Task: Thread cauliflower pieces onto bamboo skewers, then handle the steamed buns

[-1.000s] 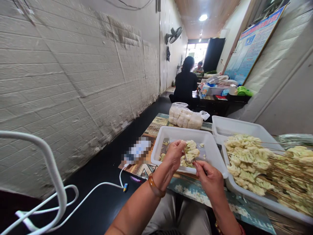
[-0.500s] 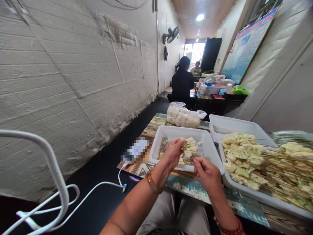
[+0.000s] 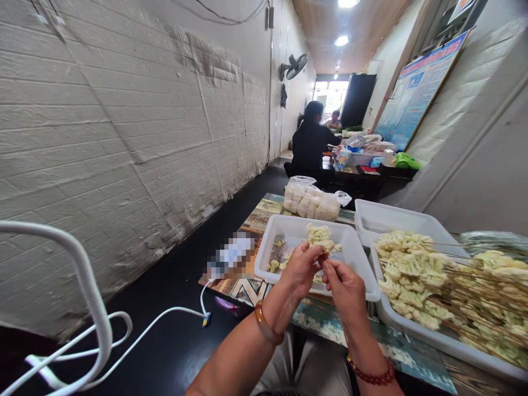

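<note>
Over the near side of a white plastic tub (image 3: 270,228), my left hand (image 3: 303,267) is closed around the lower part of a cluster of pale cauliflower (image 3: 319,236). The cauliflower stands up above the fingers. My right hand (image 3: 344,283) pinches just below and to the right of it, its fingertips almost against the left ones. A thin skewer seems to be between those fingertips, mostly hidden by the fingers. Loose cauliflower bits (image 3: 274,266) lie on the bottom of the tub.
At right, a larger white tub (image 3: 412,327) holds many cauliflower skewers (image 3: 416,275). Behind my tub sits a plastic bag of pale round pieces (image 3: 311,202). A blurred device (image 3: 233,256) with a white cable lies at left. Farther back, a person in black (image 3: 309,146) sits by another table.
The cauliflower now stands higher above my left hand, which grips it lower down. My right hand has come closer to the left fingers. The view has shifted slightly.
</note>
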{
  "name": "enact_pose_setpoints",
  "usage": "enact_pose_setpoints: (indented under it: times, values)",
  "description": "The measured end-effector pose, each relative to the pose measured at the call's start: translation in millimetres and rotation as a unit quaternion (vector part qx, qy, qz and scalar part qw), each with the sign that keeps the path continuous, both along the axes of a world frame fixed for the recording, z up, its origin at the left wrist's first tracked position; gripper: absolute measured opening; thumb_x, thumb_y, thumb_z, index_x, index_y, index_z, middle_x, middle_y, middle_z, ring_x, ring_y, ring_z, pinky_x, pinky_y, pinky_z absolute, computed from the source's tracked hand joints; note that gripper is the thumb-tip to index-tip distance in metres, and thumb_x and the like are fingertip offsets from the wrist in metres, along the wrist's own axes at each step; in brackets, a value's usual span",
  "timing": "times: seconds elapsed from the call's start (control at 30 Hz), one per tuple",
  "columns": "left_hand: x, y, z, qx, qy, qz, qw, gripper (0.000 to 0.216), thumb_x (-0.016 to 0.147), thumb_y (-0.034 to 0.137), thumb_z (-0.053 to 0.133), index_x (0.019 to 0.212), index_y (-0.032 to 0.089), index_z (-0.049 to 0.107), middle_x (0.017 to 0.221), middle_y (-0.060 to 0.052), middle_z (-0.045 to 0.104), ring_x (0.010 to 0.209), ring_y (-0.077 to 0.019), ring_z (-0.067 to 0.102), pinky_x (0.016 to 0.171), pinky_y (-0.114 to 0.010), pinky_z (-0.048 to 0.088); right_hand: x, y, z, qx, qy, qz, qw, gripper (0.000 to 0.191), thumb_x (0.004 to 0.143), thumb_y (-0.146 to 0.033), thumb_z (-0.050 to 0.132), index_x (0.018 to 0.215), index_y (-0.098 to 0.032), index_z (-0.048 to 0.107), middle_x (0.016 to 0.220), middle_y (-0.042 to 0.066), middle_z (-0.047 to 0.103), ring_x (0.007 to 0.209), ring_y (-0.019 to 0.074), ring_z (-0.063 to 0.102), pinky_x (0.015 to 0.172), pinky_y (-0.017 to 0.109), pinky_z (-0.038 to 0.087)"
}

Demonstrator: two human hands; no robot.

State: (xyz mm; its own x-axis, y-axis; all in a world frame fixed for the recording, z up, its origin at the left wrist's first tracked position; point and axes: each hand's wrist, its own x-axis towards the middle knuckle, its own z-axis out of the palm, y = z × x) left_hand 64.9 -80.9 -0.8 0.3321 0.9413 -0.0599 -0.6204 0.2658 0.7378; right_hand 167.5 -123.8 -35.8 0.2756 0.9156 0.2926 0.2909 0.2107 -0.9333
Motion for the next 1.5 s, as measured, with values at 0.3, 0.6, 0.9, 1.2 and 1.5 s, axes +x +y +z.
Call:
enact_pose_setpoints:
  times: [0.3,0.6,0.9,1.2,1.5]
  values:
    - [9,5,2.9,-0.022,-0.019,0.049,0.998,0.026,0.056,0.019,0.07,0.078,0.016,0.058,0.07,0.002,0.06,0.06,-0.0097,0.053,0.059,-0.024,0.039,0,-3,-1.7,0.001,-0.067,-0.009,0.998,0.049,0.088,-0.058,0.046,0.083,-0.016,0.071,0.057,0.001,0.059,0.05,0.0142,0.052,0.05,0.024,0.041]
    - [25,0,-1.6,-0.005,-0.061,0.079,0.995,0.023,0.056,0.012,0.066,0.077,0.015,0.057,0.069,0.002,0.059,0.058,-0.0084,0.052,0.059,-0.023,0.038,1,-3,-9.0,0.04,-0.105,-0.059,0.992,0.047,0.09,-0.055,0.044,0.079,-0.017,0.069,0.059,0.002,0.06,0.054,0.0152,0.052,0.055,0.025,0.04]
    - [22,-4,0.9,-0.013,-0.058,0.074,0.995,0.028,0.06,0.019,0.068,0.087,0.016,0.057,0.077,0.0,0.062,0.064,-0.0107,0.056,0.059,-0.022,0.04,3,-3,-8.7,0.039,-0.071,-0.052,0.995,0.046,0.089,-0.055,0.046,0.084,-0.016,0.07,0.062,0.003,0.062,0.056,0.0154,0.053,0.055,0.025,0.04]
    - [21,10,-0.3,-0.017,-0.059,0.099,0.993,0.04,0.055,0.014,0.071,0.091,0.017,0.053,0.076,0.001,0.061,0.065,-0.0105,0.056,0.064,-0.023,0.039,2,-4,-6.5,0.034,-0.07,-0.035,0.996,0.042,0.089,-0.052,0.048,0.079,-0.017,0.069,0.055,-0.002,0.053,0.051,0.0139,0.049,0.053,0.025,0.039]
    - [19,4,1.4,-0.012,-0.061,0.113,0.992,0.047,0.056,0.014,0.071,0.099,0.017,0.052,0.082,0.0,0.064,0.07,-0.0116,0.058,0.068,-0.024,0.042,2,-6,-5.7,0.038,-0.077,-0.043,0.995,0.043,0.089,-0.052,0.048,0.08,-0.016,0.069,0.055,-0.001,0.054,0.052,0.0133,0.049,0.053,0.024,0.038]
